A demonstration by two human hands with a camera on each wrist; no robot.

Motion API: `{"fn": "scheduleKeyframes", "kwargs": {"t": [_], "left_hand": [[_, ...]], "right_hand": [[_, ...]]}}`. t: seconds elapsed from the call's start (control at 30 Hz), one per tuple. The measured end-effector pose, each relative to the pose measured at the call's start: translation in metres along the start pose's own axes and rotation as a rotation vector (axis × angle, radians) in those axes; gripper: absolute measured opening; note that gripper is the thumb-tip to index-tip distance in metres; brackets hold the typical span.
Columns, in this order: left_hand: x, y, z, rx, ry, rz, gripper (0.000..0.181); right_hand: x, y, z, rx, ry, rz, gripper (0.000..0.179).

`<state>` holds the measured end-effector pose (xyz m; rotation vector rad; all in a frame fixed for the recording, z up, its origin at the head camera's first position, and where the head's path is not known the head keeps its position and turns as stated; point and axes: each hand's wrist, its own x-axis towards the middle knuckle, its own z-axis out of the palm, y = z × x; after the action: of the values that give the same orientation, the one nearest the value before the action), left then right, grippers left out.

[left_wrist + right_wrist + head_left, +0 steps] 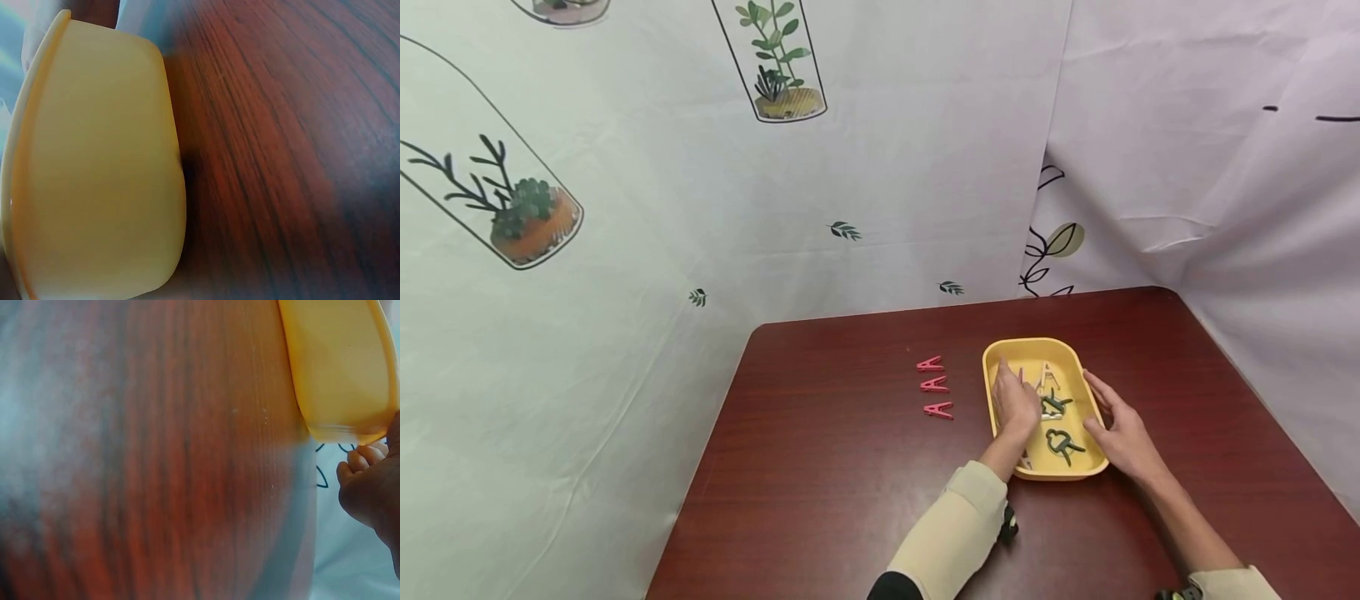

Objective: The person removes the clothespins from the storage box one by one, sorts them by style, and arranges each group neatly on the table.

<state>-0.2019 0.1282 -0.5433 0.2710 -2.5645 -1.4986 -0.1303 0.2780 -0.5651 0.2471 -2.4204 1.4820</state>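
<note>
A yellow plastic tray (1036, 343) stands on the table, holding small clips. My left hand (1017, 407) reaches over its left side, fingers down inside; a bit of pink shows beside the fingertips, and I cannot tell whether they pinch it. My right hand (1122, 433) holds the tray's right rim, thumb and fingers at the edge. In the right wrist view the curled fingers (359, 461) sit under the rim. Inside lie a dark green clip (1063, 446), another green clip (1054, 405) and a whitish clothespin (1048, 377). The left wrist view shows mostly the tray's outer wall (103, 156).
Three pink clothespins (934, 384) lie in a column on the reddish-brown table (820, 433), left of the tray. A white cloth with printed plants (880, 167) hangs behind the table and along its right side.
</note>
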Motion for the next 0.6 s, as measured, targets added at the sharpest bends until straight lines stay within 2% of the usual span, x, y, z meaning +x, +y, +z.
{"fn": "scheduleKeyframes", "kwargs": {"t": [0.17,0.33,0.47,0.6], "left_hand": [[0.0008,-0.0024,0.0049,0.077,0.039,0.036,0.054],[0.001,-0.0044,0.006,0.146,0.042,0.075,0.054],[0.0009,-0.0058,0.0058,0.165,0.04,0.12,0.054],[0.0013,-0.0076,0.0067,0.178,0.046,0.153,0.046]], "right_hand": [[0.0,0.0019,0.0006,0.014,-0.001,-0.012,0.077],[0.0,0.0032,0.0007,0.013,0.001,-0.019,0.078],[0.0007,0.0035,-0.0001,0.0,0.009,-0.019,0.078],[0.0009,0.0053,0.0,-0.002,0.016,-0.019,0.078]]}}
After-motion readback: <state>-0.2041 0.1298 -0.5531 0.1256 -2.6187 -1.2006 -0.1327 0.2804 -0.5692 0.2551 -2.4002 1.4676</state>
